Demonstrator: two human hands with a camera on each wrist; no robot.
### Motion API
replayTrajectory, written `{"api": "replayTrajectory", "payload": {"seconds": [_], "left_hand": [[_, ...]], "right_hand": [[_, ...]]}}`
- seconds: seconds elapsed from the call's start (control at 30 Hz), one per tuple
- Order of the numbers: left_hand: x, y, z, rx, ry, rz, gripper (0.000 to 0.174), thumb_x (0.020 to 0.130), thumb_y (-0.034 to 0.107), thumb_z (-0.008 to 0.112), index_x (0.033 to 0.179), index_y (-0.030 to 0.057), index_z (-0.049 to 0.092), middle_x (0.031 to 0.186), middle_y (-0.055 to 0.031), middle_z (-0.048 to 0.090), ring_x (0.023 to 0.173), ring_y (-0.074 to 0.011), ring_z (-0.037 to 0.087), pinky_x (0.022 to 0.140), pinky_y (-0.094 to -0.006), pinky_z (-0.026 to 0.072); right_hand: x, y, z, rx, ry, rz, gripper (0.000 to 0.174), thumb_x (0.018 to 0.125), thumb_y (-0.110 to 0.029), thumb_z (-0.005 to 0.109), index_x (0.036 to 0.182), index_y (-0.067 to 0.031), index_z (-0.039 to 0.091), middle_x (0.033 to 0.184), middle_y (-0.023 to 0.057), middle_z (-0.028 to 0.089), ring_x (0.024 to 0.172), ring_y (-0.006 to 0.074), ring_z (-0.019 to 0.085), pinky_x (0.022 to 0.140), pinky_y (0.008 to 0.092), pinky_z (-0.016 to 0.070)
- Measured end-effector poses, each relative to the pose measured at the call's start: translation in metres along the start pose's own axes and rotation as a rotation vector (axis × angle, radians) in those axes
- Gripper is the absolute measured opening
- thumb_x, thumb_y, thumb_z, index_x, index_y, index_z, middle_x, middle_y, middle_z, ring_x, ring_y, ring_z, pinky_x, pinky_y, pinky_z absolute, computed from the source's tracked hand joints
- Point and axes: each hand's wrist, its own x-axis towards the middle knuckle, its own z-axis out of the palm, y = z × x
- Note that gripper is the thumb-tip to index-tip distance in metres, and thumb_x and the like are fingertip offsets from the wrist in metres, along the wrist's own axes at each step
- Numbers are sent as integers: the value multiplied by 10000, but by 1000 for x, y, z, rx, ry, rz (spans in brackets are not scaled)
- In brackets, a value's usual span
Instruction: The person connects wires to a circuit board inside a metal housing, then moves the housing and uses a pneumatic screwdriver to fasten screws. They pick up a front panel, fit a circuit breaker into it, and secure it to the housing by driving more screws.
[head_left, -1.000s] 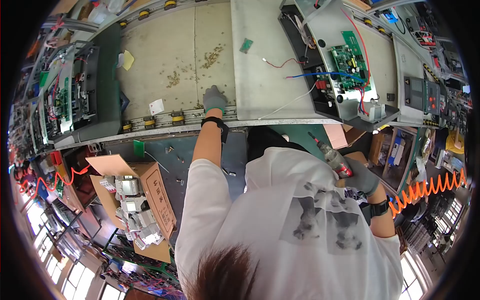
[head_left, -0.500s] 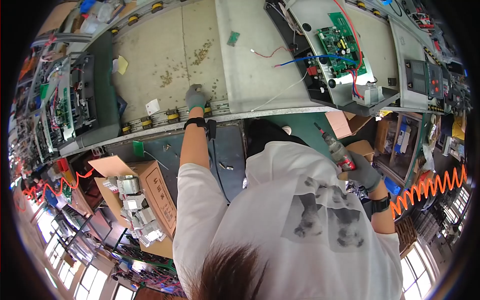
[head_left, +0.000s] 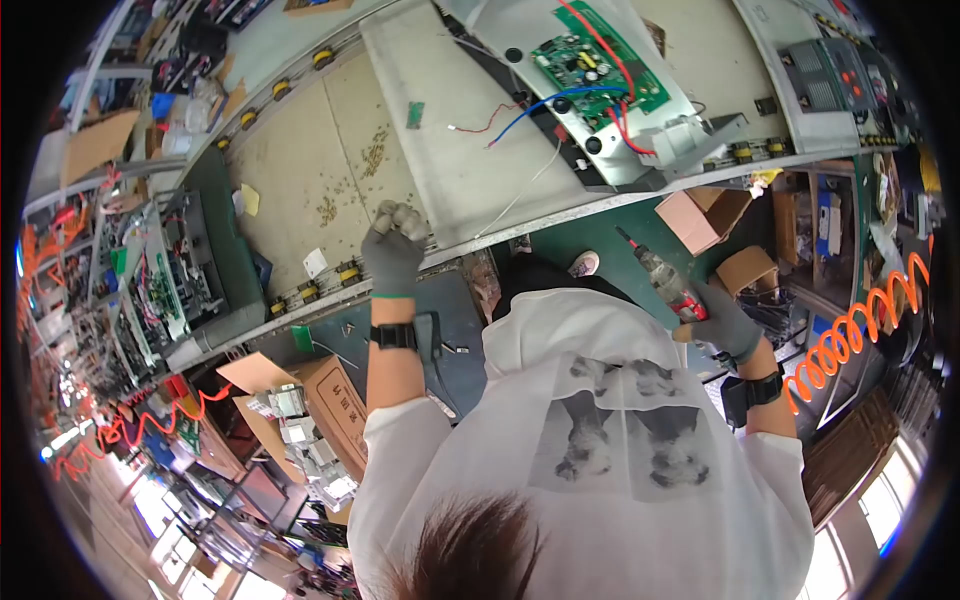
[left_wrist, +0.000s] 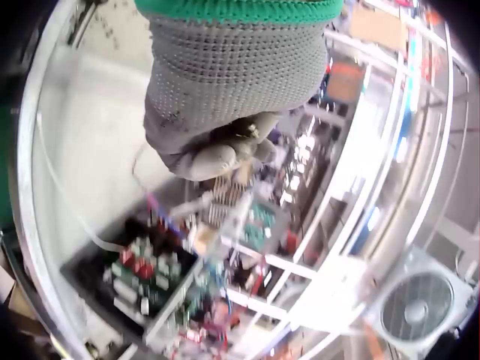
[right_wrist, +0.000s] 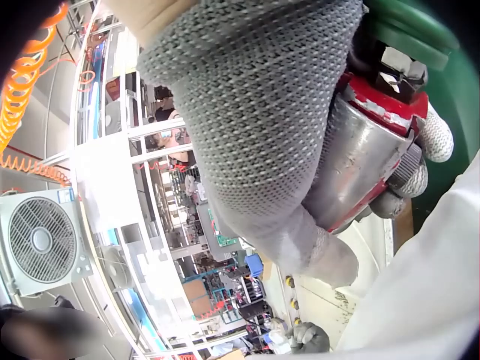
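Observation:
My left hand [head_left: 393,258], in a grey glove, is lifted above the near edge of the bench with its fingers curled inward. In the left wrist view a small brass-coloured glint shows between the curled fingers [left_wrist: 214,161]; it looks like the small screws [head_left: 374,155] scattered on the bench top beyond, though I cannot tell how many are held. Down at my right side, my gloved right hand [head_left: 730,325] grips a power screwdriver [head_left: 662,280], its bit pointing forward and up. The tool's metal body and red collar [right_wrist: 386,101] fill the palm in the right wrist view.
A metal chassis with a green circuit board [head_left: 590,65] and red and blue wires sits on the bench to the right. Another chassis [head_left: 165,270] stands at the left. Below is an open carton [head_left: 335,410] of parts. Orange coiled hoses [head_left: 850,340] hang at both sides.
My left hand has drawn back from beside the scattered screws towards my body and risen, fingers now curled. The view has swung to the right. The right hand keeps its grip on the screwdriver.

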Motion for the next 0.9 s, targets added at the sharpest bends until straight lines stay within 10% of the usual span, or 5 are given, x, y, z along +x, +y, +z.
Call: {"api": "replayTrajectory", "payload": {"seconds": [0.23, 0.3, 0.43, 0.53, 0.9], "left_hand": [[-15, -132, 125, -228, -334, -633, 96, 861, 90, 542, 950, 62, 519, 758, -18, 405, 654, -140, 380, 561, -241, 380], [-18, -162, 163, 287, -68, -405, 115, 924, 128, 523, 1012, 54, 528, 812, -27, 469, 673, -126, 430, 561, -213, 408], [-29, -189, 187, 800, -127, -446, 251, 931, 220, 565, 1093, 33, 524, 876, -31, 525, 721, -73, 496, 573, -165, 424], [-29, -206, 186, 791, -139, -503, 295, 917, 266, 584, 1065, 18, 524, 846, -34, 532, 645, -56, 457, 526, -153, 389], [-46, -231, 204, 1054, -220, -430, 451, 913, 461, 529, 966, 14, 522, 640, 8, 474, 484, -45, 357, 437, -172, 270]], "right_hand": [[-50, 23, -2, 165, 129, 67, 546, 652, -154, 777, 1123, -27, 532, 795, 24, 548, 614, 93, 496, 536, 261, 421], [-68, 28, -5, 139, 187, 7, 484, 657, -163, 771, 1063, -35, 541, 727, 4, 521, 557, 80, 471, 485, 258, 394], [-81, 30, -5, 243, 169, 18, 474, 661, -193, 759, 1056, -38, 549, 750, 17, 535, 600, 100, 482, 534, 267, 410], [-84, 33, -3, 370, 130, -24, 487, 653, -191, 746, 1069, -22, 559, 857, 53, 563, 750, 138, 482, 694, 291, 424], [-86, 50, 4, 290, 125, -209, 459, 664, -228, 748, 1027, -18, 561, 787, 39, 547, 719, 138, 494, 675, 294, 420]]}}
